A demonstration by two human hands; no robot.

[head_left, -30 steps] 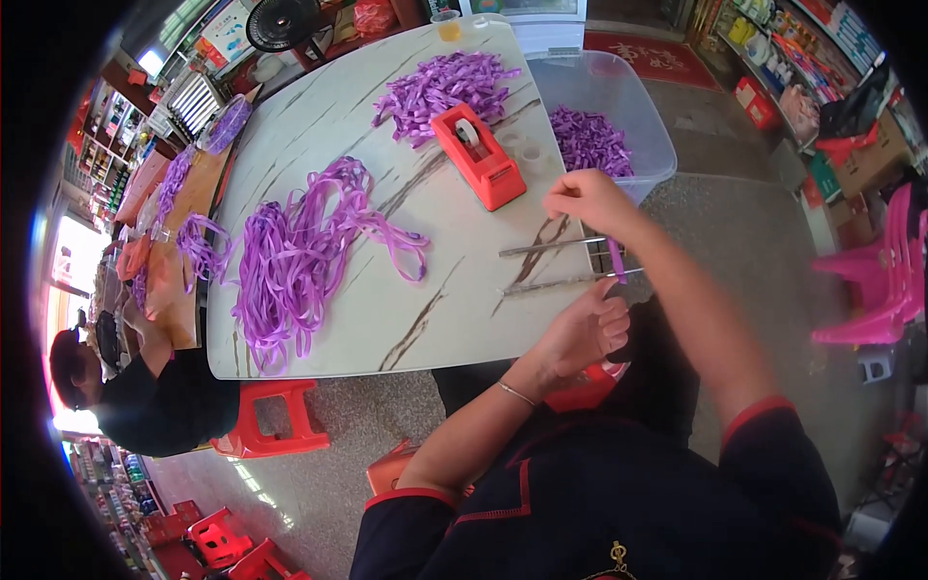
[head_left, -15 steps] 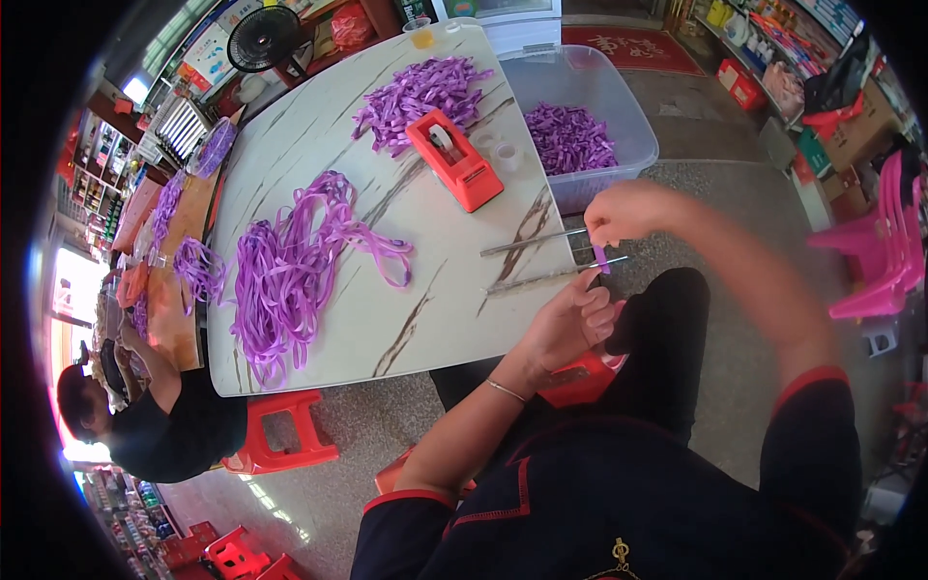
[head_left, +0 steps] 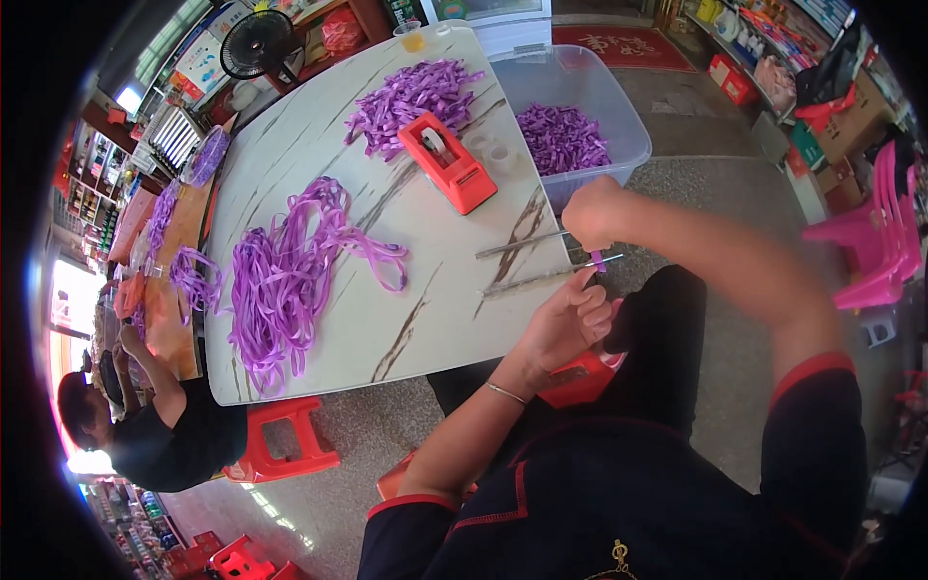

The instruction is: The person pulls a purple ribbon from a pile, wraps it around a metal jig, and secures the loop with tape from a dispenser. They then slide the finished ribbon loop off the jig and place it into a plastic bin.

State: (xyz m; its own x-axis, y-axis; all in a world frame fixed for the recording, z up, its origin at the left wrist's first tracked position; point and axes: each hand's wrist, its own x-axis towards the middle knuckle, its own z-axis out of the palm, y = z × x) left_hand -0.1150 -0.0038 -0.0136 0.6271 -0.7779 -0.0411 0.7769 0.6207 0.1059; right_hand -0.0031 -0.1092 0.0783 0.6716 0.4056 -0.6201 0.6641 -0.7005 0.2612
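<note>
Two thin metal rods point(head_left: 520, 246) reach past the right edge of the marble-patterned table point(head_left: 425, 319). A short piece of purple ribbon point(head_left: 598, 261) is looped about their outer ends. My right hand point(head_left: 594, 215) is closed in a fist just above the far rod, gripping the ribbon; its fingertips are hidden. At the near rod is my left hand point(head_left: 568, 317), its fingers curled and a fingertip pressing the ribbon there. A loose heap of long purple ribbons point(head_left: 285, 280) lies left on the table. Farther back is a pile of folded purple ribbon pieces point(head_left: 411, 101).
A red tape dispenser point(head_left: 448, 164) and clear tape rolls point(head_left: 498, 155) sit near the table's right edge. Beyond it stands a clear plastic bin point(head_left: 619, 145) holding purple ribbon pieces. A person point(head_left: 164, 425) sits at the left beside a wooden table point(head_left: 184, 319). Pink chairs point(head_left: 875, 232) stand right.
My right hand has moved slightly left and up over the rods. My left hand stays at the near rod. The whole view has shifted a little.
</note>
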